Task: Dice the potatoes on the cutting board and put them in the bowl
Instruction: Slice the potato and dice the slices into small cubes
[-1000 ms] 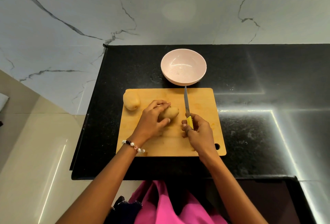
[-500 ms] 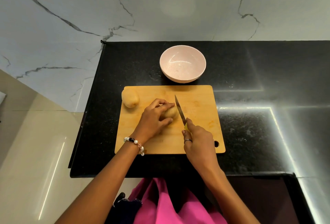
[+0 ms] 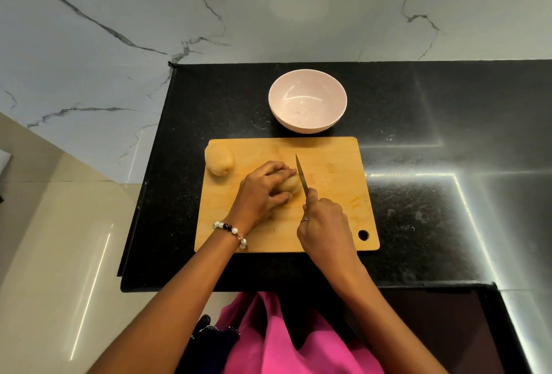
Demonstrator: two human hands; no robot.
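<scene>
**Knife set against a held potato on the board**

The black speckled stone table (image 3: 418,123) carries everything, its far edge meeting a white marble-veined wall (image 3: 119,15). Near the table's front edge, toward its left end, lies the rectangular light wooden cutting board (image 3: 334,224), with a round hanging hole in its near right corner. Just beyond the board's far edge sits the round pale pink bowl (image 3: 307,100), upright, with nothing lying in it.

On the board's far left corner rests a whole pale yellow potato (image 3: 219,160), slightly overhanging the left edge and touched by nothing. A second potato of the same colour (image 3: 291,185) lies near the board's middle, mostly covered by the left hand (image 3: 261,194), whose fingers curl over its top and near side to grip it. A beaded bracelet (image 3: 230,232) circles that wrist.

The right hand (image 3: 324,224) is closed around the handle of a small knife with a narrow steel blade (image 3: 301,175); the handle is hidden inside the grip, and a ring shows on one finger. The blade points away toward the bowl and stands against the right end of the held potato. Whether it has entered the flesh I cannot tell.
</scene>
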